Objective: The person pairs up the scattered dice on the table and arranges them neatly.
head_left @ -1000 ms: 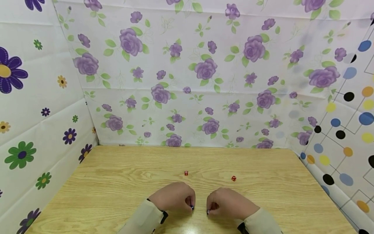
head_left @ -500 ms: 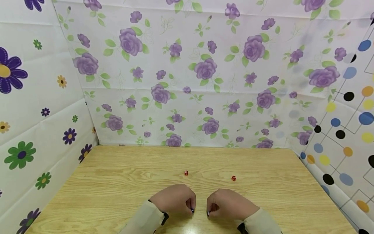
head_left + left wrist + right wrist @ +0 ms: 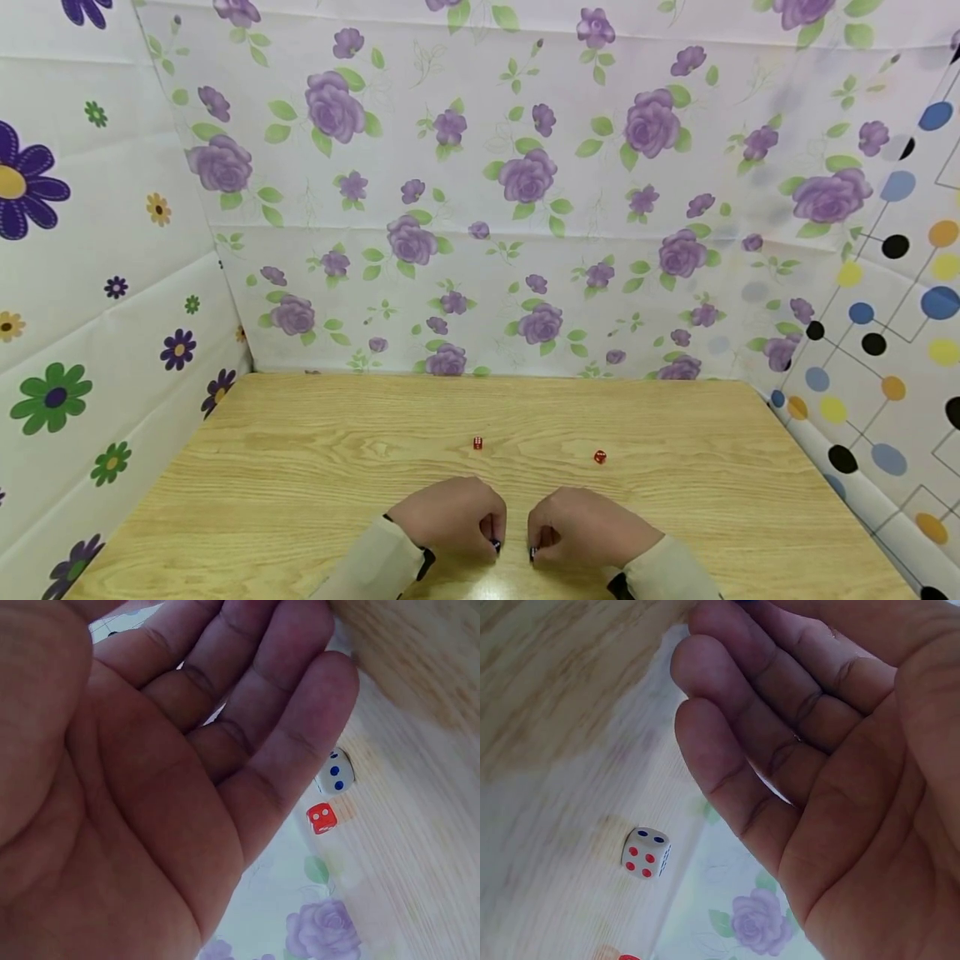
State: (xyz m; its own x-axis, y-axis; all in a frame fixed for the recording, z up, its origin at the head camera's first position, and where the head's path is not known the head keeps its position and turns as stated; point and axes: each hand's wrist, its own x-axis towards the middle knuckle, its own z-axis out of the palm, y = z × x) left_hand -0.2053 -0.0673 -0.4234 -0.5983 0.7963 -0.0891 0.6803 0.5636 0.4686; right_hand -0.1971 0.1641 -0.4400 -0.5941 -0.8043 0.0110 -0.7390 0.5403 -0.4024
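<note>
My left hand (image 3: 453, 521) pinches a small dark blue die (image 3: 496, 546) between thumb and fingertips, close over the table. Opposite it, my right hand (image 3: 588, 527) pinches another small dark die (image 3: 533, 553), with pale marks on it. A narrow gap separates the two hands. In the left wrist view, a white die (image 3: 337, 774) with blue dots stands past the little finger, partly covered, beside a red die (image 3: 322, 818). The right wrist view shows a white die (image 3: 646, 853) with red and blue dots beyond the fingers. In the head view, my hands hide both white dice.
Two red dice lie farther back on the wooden table (image 3: 337, 458): one red die (image 3: 477, 443) near the middle, another red die (image 3: 600, 457) to the right. Floral cloth (image 3: 480, 192) hangs behind the table, with patterned cloths at both sides.
Both hands, with their dice, have shifted slightly toward the table's near side and a little closer together. The red dice have stayed where they were.
</note>
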